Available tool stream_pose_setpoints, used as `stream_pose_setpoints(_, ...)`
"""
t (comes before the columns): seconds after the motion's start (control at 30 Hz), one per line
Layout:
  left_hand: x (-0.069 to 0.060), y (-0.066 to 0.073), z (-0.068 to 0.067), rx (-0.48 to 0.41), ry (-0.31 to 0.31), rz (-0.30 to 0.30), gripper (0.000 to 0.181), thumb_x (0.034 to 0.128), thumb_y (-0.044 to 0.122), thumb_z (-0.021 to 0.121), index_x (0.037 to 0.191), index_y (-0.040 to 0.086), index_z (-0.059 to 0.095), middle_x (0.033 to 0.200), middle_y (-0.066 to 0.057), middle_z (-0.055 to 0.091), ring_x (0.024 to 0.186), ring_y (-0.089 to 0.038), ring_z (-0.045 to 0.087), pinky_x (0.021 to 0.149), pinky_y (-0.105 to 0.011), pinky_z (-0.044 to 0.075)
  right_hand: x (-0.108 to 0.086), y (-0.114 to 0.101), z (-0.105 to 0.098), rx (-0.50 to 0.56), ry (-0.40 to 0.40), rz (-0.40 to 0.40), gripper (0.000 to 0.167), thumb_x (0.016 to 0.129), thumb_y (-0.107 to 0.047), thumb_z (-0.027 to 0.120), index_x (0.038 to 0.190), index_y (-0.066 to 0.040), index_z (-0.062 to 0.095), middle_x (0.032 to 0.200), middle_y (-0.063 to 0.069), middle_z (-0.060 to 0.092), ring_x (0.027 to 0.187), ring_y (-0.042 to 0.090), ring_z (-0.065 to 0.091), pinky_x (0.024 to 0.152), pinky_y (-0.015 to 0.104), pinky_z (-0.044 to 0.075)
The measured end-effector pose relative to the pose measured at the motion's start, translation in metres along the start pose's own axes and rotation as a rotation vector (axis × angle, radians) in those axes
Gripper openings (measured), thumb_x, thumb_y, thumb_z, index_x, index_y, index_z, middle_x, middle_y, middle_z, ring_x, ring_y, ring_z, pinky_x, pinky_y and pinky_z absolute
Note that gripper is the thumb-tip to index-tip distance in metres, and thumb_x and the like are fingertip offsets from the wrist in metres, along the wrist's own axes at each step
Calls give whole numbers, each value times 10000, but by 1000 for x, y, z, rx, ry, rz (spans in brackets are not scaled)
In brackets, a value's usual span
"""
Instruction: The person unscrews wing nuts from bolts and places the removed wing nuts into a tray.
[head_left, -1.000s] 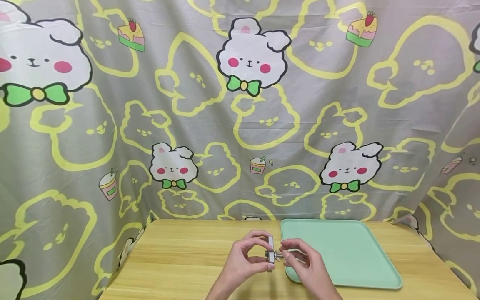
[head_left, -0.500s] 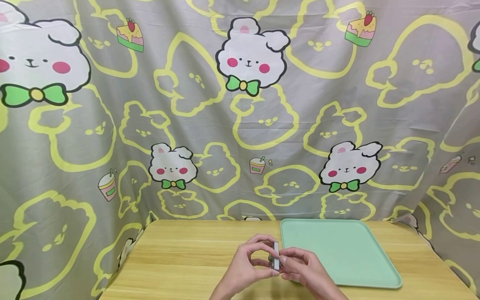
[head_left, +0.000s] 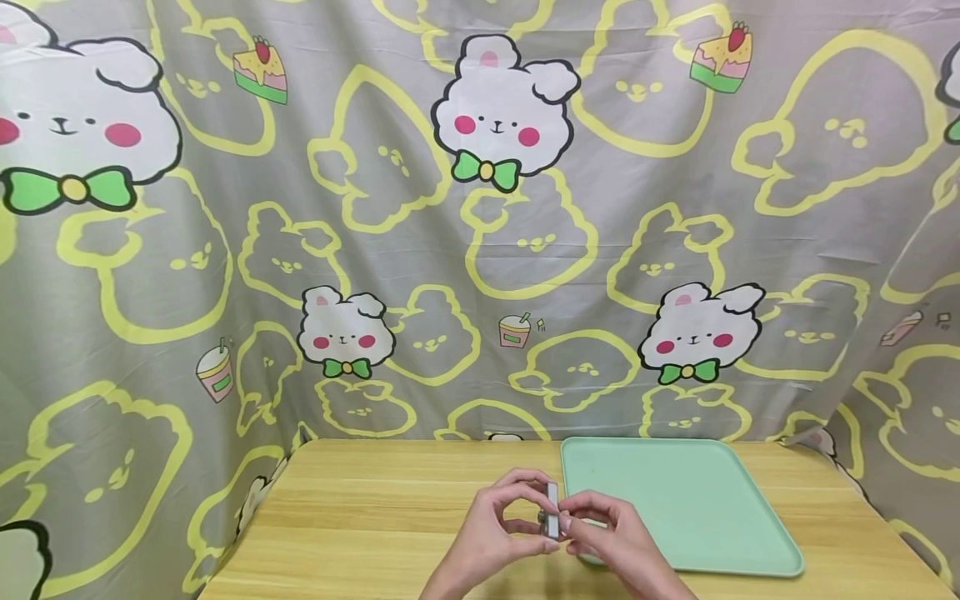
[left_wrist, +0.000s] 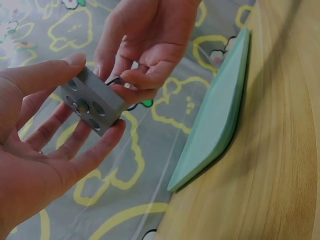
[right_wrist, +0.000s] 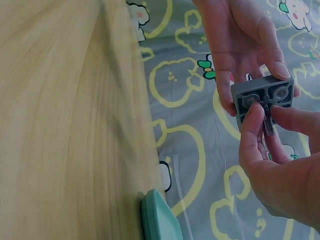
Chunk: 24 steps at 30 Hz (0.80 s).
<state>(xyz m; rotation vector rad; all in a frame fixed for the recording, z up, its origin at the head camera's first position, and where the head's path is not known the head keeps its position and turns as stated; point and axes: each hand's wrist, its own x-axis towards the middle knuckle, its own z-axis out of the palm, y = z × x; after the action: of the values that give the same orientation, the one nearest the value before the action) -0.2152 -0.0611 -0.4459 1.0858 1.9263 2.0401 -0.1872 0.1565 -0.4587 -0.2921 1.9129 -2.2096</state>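
Observation:
A small grey square block (left_wrist: 95, 100) with round holes is held up by its edges between the thumb and fingers of my left hand (head_left: 487, 529). In the left wrist view, a metal piece sits in the hole at the block's middle. My right hand (head_left: 618, 537) is at the block's other face, thumb and fingers pinching a small metal part (right_wrist: 269, 125) that sticks out from the centre. The right wrist view shows that face of the block (right_wrist: 280, 93) with recesses and ribs. Fingertips hide some of the metal part.
A light green tray (head_left: 675, 500) lies on the wooden table (head_left: 360, 508), right of and partly behind the hands. A patterned grey curtain (head_left: 420, 250) hangs behind and at both sides of the table.
The block has shifted slightly right and the hands have come together. The metal part, seen between them a second ago, is now mostly covered by the right fingers at the block.

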Motion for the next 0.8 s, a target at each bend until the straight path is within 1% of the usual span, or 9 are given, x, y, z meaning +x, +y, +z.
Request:
stream_pose_setpoints(0.13, 0, 1, -2, -49, 16, -41, 300, 805, -58, 831, 1080, -18, 717, 1358, -202, 544, 1256, -304, 548, 871, -454, 638, -2, -2, 8, -132, 63, -126, 262, 976, -95, 703, 1140, 103, 648, 1055, 118, 700, 898, 192, 730, 739, 366, 656)
stream_pose_setpoints(0.27, 0, 2, -4, -102, 28, -21, 315, 819, -79, 812, 1109, -72, 689, 1353, -259, 523, 1263, -311, 554, 886, -476, 629, -4, 0, 17, -274, 131, -296, 160, 935, -71, 751, 1058, 12, 691, 1017, 97, 722, 899, 144, 721, 710, 349, 657)
stream_pose_setpoints(0.33, 0, 2, -5, -112, 35, -16, 322, 825, -66, 814, 1120, -79, 684, 1352, -262, 525, 1264, -303, 557, 886, -480, 629, -4, 2, 20, -350, 161, -418, 131, 914, -42, 768, 1027, -62, 706, 995, 50, 729, 899, 129, 713, 698, 325, 656)
stream_pose_setpoints(0.43, -1, 3, -7, -130, 41, -25, 328, 830, -66, 810, 1131, -85, 682, 1361, -253, 529, 1264, -305, 559, 895, -493, 624, -2, 7, 22, -486, 185, -662, 271, 856, 71, 784, 1015, -137, 709, 996, 15, 721, 908, 136, 699, 672, 276, 644)
stream_pose_setpoints(0.57, -1, 4, -9, -147, 45, -33, 332, 835, -61, 808, 1139, -92, 679, 1372, -252, 528, 1270, -311, 557, 917, -497, 614, 2, 12, 20, -642, 209, -958, 395, 775, 146, 811, 1005, -157, 705, 1024, 24, 696, 901, 145, 672, 669, 185, 594)
stream_pose_setpoints(0.63, -1, 4, -9, -158, 46, -32, 342, 837, -45, 815, 1144, -100, 674, 1376, -258, 526, 1280, -307, 552, 933, -488, 610, 5, 14, 19, -688, 212, -1066, 293, 831, 73, 807, 992, -149, 701, 1032, 43, 684, 882, 144, 662, 698, 153, 573)
stream_pose_setpoints(0.73, -1, 5, -10, -167, 47, -31, 350, 838, -37, 818, 1145, -110, 668, 1378, -260, 525, 1293, -300, 544, 942, -483, 606, 8, 15, 18, -729, 209, -1177, 52, 960, -94, 733, 978, -129, 699, 1042, 74, 668, 873, 172, 657, 772, 135, 562)
stream_pose_setpoints(0.77, -1, 6, -10, -169, 48, -31, 350, 838, -35, 818, 1144, -111, 667, 1378, -258, 527, 1297, -301, 539, 945, -482, 605, 8, 14, 18, -741, 208, -1204, 29, 997, -144, 688, 978, -125, 700, 1046, 83, 664, 876, 184, 658, 794, 133, 562)
stream_pose_setpoints(0.8, -1, 6, -10, -170, 49, -30, 349, 837, -34, 819, 1143, -111, 667, 1376, -256, 529, 1301, -304, 534, 949, -483, 602, 9, 14, 18, -747, 202, -1229, 96, 1021, -173, 648, 977, -108, 702, 1049, 101, 659, 873, 188, 657, 803, 132, 562)
